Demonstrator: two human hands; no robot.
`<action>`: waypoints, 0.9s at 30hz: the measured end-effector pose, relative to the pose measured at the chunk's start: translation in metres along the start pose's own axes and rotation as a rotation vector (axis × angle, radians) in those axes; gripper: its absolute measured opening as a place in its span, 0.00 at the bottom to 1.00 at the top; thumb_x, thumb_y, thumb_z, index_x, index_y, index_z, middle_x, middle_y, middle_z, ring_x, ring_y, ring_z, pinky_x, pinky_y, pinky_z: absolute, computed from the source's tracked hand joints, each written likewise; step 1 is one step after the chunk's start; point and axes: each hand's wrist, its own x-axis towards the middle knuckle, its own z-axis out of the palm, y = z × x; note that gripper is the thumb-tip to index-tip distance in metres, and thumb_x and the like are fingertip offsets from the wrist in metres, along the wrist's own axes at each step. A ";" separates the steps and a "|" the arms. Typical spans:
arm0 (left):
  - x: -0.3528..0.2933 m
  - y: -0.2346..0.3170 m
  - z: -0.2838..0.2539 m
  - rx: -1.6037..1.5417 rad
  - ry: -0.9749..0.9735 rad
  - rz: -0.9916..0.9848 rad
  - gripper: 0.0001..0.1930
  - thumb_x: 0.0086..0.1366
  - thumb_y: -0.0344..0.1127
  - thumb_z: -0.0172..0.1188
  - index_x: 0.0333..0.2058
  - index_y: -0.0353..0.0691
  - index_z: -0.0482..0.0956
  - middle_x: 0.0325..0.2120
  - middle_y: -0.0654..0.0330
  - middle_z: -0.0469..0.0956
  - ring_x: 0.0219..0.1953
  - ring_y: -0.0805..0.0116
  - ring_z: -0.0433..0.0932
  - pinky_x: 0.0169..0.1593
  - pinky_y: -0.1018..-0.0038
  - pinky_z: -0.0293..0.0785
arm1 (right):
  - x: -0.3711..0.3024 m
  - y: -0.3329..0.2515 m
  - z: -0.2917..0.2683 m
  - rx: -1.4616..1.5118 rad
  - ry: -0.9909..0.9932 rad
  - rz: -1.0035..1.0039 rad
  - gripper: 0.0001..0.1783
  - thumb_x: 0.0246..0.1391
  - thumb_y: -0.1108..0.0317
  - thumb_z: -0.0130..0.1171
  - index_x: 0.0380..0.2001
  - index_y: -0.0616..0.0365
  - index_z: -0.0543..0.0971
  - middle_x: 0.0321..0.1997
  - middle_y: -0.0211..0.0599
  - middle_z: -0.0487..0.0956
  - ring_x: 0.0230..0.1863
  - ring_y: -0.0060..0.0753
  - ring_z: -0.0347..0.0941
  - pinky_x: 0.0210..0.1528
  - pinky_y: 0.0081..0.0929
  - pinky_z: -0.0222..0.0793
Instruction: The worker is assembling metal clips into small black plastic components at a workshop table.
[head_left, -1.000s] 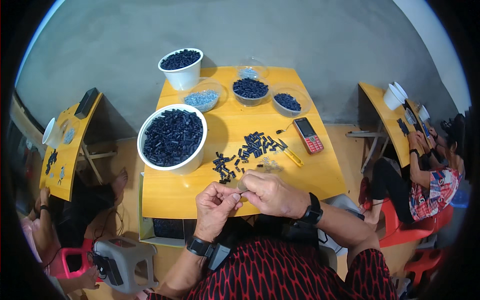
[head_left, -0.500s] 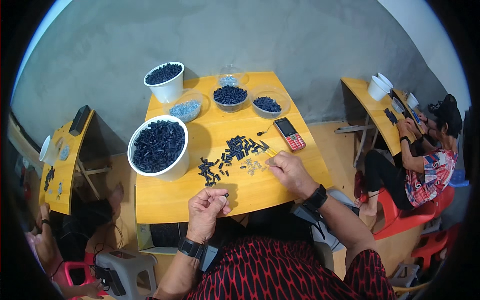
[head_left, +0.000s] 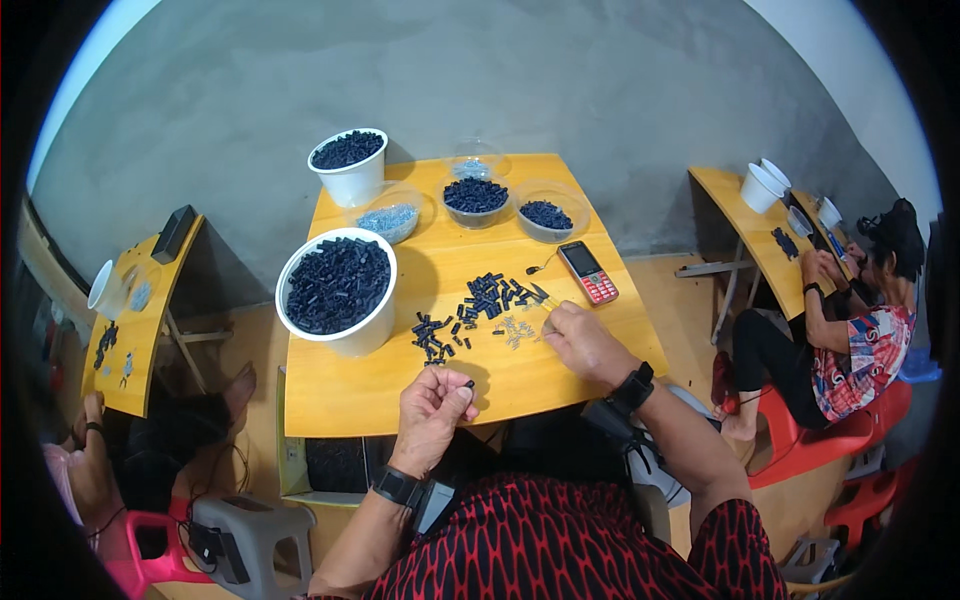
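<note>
Black tubes (head_left: pixel 335 285) fill a white bucket (head_left: pixel 362 338) on the worktop (head_left: pixel 340 395). By its near edge, the left hand (head_left: pixel 432 410) pinches one small black piece (head_left: pixel 470 384) between thumb and fingertips. Loose black tubes (head_left: pixel 488 295) lie ahead, beside small metal pieces (head_left: pixel 513 331); the right hand (head_left: pixel 588 346), fingers curled, grips a yellow-handled tool (head_left: pixel 546 303) near a red keypad phone (head_left: pixel 589 273).

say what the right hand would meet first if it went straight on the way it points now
Probably the slim metal tool with a yellow handle, right in front of the right hand; whether they already touch is unclear from this view.
</note>
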 end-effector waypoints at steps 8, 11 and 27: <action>-0.001 0.000 0.004 -0.043 -0.029 0.009 0.06 0.69 0.25 0.59 0.43 0.36 0.75 0.32 0.60 0.80 0.30 0.74 0.80 0.36 0.78 0.79 | -0.020 -0.040 0.005 0.742 0.015 0.426 0.05 0.61 0.72 0.61 0.37 0.64 0.78 0.32 0.33 0.80 0.28 0.19 0.76 0.32 0.21 0.75; -0.005 0.000 0.005 -0.100 -0.057 0.025 0.06 0.69 0.26 0.60 0.44 0.35 0.75 0.32 0.59 0.81 0.30 0.72 0.81 0.37 0.77 0.80 | -0.024 -0.076 0.007 0.962 -0.010 0.348 0.05 0.63 0.76 0.58 0.42 0.64 0.78 0.32 0.30 0.79 0.30 0.16 0.76 0.34 0.18 0.75; -0.011 -0.004 0.016 -0.114 -0.151 -0.019 0.07 0.68 0.25 0.61 0.43 0.32 0.75 0.33 0.54 0.83 0.29 0.71 0.82 0.35 0.77 0.82 | -0.039 -0.090 0.033 1.282 0.010 0.339 0.06 0.61 0.78 0.61 0.41 0.62 0.81 0.35 0.30 0.81 0.31 0.15 0.74 0.33 0.15 0.70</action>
